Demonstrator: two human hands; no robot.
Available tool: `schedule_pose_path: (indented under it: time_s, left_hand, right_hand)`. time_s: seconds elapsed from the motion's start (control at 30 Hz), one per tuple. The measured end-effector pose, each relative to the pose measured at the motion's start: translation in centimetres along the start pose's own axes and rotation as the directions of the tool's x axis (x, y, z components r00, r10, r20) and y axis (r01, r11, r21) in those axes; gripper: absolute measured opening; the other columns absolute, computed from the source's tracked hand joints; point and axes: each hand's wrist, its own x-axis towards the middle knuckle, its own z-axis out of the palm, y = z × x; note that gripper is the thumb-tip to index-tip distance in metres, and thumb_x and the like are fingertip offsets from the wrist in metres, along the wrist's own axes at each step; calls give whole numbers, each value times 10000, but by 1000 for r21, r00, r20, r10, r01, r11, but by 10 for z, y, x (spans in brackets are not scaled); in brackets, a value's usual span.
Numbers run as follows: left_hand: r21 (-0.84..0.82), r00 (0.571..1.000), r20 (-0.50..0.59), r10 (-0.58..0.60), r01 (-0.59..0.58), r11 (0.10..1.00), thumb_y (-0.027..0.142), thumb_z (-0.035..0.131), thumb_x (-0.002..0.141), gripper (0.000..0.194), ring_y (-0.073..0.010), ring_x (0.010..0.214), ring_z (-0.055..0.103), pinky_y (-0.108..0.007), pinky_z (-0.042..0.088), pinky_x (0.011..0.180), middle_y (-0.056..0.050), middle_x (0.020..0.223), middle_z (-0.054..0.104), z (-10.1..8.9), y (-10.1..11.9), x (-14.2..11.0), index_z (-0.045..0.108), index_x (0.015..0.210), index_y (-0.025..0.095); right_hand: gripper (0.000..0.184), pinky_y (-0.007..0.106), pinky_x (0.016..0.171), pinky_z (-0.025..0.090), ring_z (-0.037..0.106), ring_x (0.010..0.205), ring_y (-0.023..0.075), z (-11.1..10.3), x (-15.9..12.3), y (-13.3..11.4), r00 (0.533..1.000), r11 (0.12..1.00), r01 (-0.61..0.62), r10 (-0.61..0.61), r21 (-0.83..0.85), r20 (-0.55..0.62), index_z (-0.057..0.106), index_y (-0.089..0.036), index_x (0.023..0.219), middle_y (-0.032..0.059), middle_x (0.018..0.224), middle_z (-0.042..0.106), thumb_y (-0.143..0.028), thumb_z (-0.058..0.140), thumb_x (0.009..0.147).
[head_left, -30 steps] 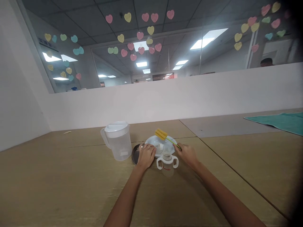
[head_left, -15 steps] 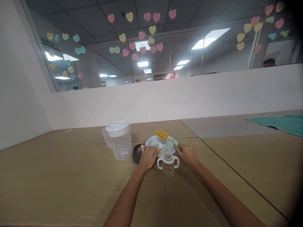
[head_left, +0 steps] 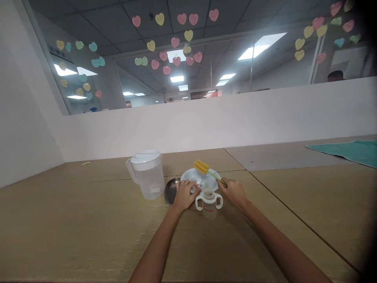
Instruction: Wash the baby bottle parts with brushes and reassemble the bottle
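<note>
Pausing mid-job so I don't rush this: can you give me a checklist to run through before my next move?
1. Brush in hand: ok. The right hand grips the green handle; the yellow brush head is over the white plate.
2. Bottle upright and uncapped: ok. The two-handled bottle stands with its mouth open.
3. Bottle steadied: cannot tell. The left hand is close, but contact is unclear.
4. Left hand free: cannot tell. Its fingers are at the plate's edge, and their grip is hidden.
5. Pitcher lid on: ok. The pitcher is covered.
6. Teal cloth away from the bottle: ok.
</note>
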Motion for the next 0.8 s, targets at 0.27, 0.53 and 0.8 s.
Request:
schedule_pose_path:
  time_s: [0.27, 0.53, 0.8]
  left_hand:
    - [-460, 955, -194, -224, 114, 881, 201, 583, 665, 133, -122, 730, 483, -221, 348, 687, 19, 774, 550, 5, -15, 8, 562, 796, 189]
    - [-872, 837, -147, -528, 142, 469, 260, 631, 615, 188, -88, 611, 493, -180, 375, 577, 32, 663, 523, 9, -24, 14, 565, 757, 157]
    - [-968, 792, -82, -604, 82, 239, 219, 643, 623, 579, -113, 665, 601, -268, 499, 700, 6, 750, 571, 0, -18, 16, 408, 1151, 195]
  right_hand:
    - [498, 247, 481, 178, 557, 526, 131, -1, 0, 0, 1000, 999, 2, -2, 34, -7, 652, -173, 735, 75, 618, 656, -477, 294, 900]
    - [546, 255, 476, 186, 548, 505, 132, -6, 1, -3, 999, 997, -27, 30, 71, -41, 654, -170, 704, 85, 627, 661, -503, 265, 893]
    - [604, 252, 470, 185, 532, 484, 133, -9, 0, -5, 997, 996, -33, 38, 79, -68, 664, -165, 714, 93, 608, 653, -530, 218, 894]
